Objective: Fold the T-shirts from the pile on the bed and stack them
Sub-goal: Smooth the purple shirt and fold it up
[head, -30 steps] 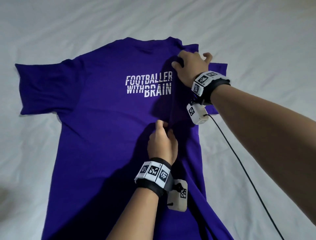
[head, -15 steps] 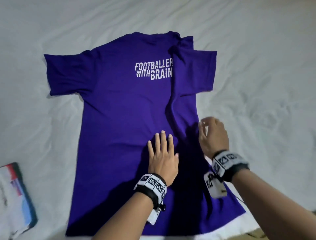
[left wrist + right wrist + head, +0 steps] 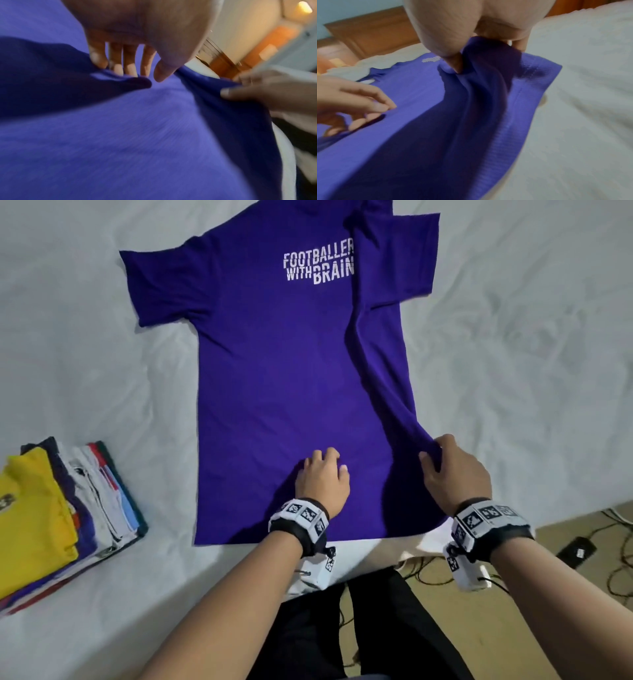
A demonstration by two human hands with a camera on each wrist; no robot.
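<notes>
I am looking down at the purple T-shirt point(image 3: 291, 378) lying spread on the white bed point(image 3: 531, 354), its right side folded inward. My right hand point(image 3: 455, 474) is pinching a bunched fold of cloth near the hem, its grip closing thumb against fingers. My left hand point(image 3: 322, 481) is resting fingertips on the shirt's lower middle, fingers bent, gripping nothing. A stack of folded T-shirts point(image 3: 65, 508) is sitting at the left.

head view looks down from above; wrist views close, low along fingers; all share purple shirt point(image 3: 291, 378).
</notes>
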